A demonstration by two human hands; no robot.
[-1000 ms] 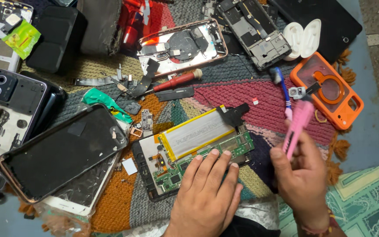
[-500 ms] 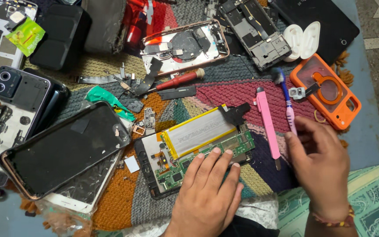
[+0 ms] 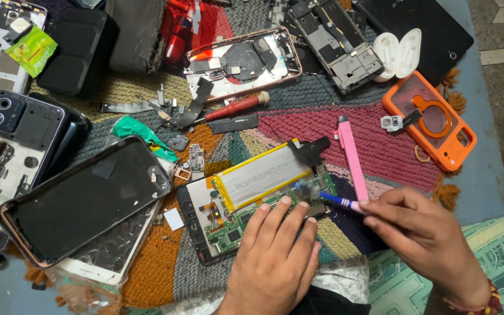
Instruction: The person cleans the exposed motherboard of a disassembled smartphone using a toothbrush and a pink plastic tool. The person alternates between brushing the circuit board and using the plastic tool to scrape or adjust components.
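An opened phone (image 3: 246, 204) lies on the woven mat, its green circuit board and silver-yellow battery (image 3: 263, 175) exposed. My left hand (image 3: 272, 256) lies flat on its lower edge, fingers spread, pressing it down. My right hand (image 3: 424, 233) grips a small blue and pink brush (image 3: 333, 200), whose blurred bristle tip touches the board beside the battery. A pink pen-shaped tool (image 3: 351, 157) rests on the mat just above my right hand.
A large dark phone screen (image 3: 83, 201) lies at left. A red-handled screwdriver (image 3: 234, 108), an orange phone case (image 3: 430, 119), a white earbud case (image 3: 398, 53), a copper-framed phone back (image 3: 243, 61) and several other dismantled phones and loose parts crowd the mat.
My right hand set the pink tool down on the mat, picked up the blue and pink brush and brought its tip onto the circuit board. My left hand stayed put.
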